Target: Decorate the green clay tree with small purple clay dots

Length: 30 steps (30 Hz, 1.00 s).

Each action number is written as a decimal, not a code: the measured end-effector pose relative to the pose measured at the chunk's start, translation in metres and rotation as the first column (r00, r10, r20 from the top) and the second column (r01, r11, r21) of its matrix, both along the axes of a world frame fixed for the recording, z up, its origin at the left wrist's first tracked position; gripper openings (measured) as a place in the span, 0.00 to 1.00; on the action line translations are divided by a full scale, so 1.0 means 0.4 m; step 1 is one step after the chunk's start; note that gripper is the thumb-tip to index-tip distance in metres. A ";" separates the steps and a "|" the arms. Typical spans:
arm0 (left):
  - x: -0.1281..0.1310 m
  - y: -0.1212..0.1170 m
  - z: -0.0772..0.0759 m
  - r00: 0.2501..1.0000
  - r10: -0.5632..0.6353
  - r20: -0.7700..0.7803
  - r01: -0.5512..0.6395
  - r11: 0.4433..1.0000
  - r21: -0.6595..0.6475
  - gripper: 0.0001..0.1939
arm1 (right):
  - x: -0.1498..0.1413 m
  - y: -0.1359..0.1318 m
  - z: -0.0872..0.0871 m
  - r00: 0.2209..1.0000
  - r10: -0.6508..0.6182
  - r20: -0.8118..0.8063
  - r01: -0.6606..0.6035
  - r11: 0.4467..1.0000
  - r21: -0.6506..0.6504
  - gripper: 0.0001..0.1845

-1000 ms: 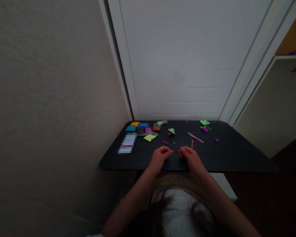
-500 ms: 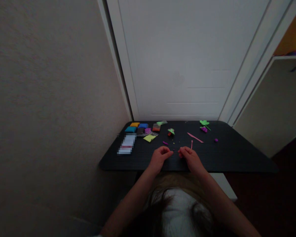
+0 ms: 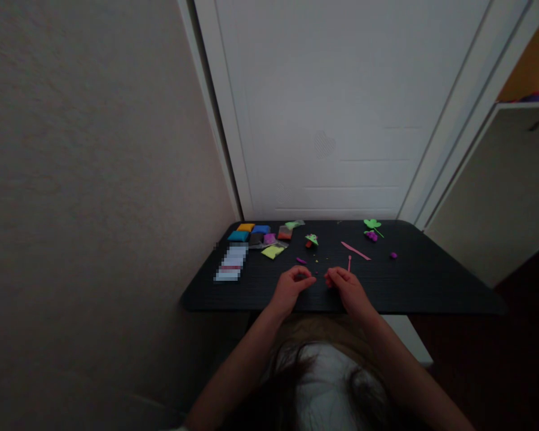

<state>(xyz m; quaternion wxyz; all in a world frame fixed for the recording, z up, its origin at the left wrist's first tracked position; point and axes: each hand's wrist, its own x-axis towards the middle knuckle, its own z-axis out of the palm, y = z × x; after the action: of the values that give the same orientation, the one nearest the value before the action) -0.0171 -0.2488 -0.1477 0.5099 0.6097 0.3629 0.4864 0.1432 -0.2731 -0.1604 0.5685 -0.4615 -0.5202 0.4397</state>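
Observation:
Low over the front of the dark table, my left hand (image 3: pixel 293 286) has its fingers curled in and its thumb drawn close to the index fingertip. What lies between them, if anything, is too small to see. A tiny purple crumb (image 3: pixel 316 273) lies on the table beside those fingertips. To the right, my right hand (image 3: pixel 347 287) is closed in a pinch, its contents hidden. A thin pink stick tool (image 3: pixel 349 262) lies just beyond its knuckles. A purple clay roll (image 3: pixel 300 260) rests past my left hand. Further back stands a small green-topped clay figure (image 3: pixel 311 239) with red below.
Packets of coloured clay (image 3: pixel 261 229) and a yellow packet (image 3: pixel 273 251) lie at back left, near a blurred white sheet or screen (image 3: pixel 232 261). A pink knife (image 3: pixel 356 250), purple clay ball (image 3: pixel 393 255), purple cluster (image 3: pixel 372 236) and green clover shape (image 3: pixel 372 223) are right. A white door (image 3: pixel 323 108) rises behind.
Both hands stay in nearly the same place. The left thumb and fingertips have shifted very slightly; the things on the table have not moved.

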 end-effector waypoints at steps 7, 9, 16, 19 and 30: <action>0.001 -0.001 -0.006 1.000 0.022 0.001 -0.022 0.999 -0.028 0.13 | -0.004 -0.004 0.008 1.000 -0.019 0.002 0.019 1.000 -0.006 0.17; 0.002 0.000 -0.008 0.999 0.034 0.006 -0.034 0.999 -0.037 0.13 | -0.005 -0.004 0.007 1.000 -0.025 0.003 0.025 1.000 -0.006 0.17; 0.001 0.000 -0.005 0.999 0.043 -0.013 -0.044 0.998 -0.041 0.14 | -0.006 -0.003 0.006 1.000 -0.020 -0.002 0.020 1.000 0.003 0.17; -0.001 -0.001 -0.003 0.998 0.047 -0.029 -0.048 0.998 -0.033 0.15 | -0.006 -0.003 0.007 1.000 -0.023 -0.002 0.023 1.000 0.000 0.17; 0.001 0.001 -0.006 0.998 0.063 0.017 -0.063 0.997 -0.046 0.13 | -0.005 -0.003 0.006 1.000 -0.030 0.003 0.030 1.000 -0.003 0.17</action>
<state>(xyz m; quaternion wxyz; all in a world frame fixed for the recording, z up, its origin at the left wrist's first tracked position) -0.0169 -0.2485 -0.1500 0.5113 0.5818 0.3881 0.4995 0.1410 -0.2742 -0.1579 0.5734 -0.4709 -0.5132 0.4313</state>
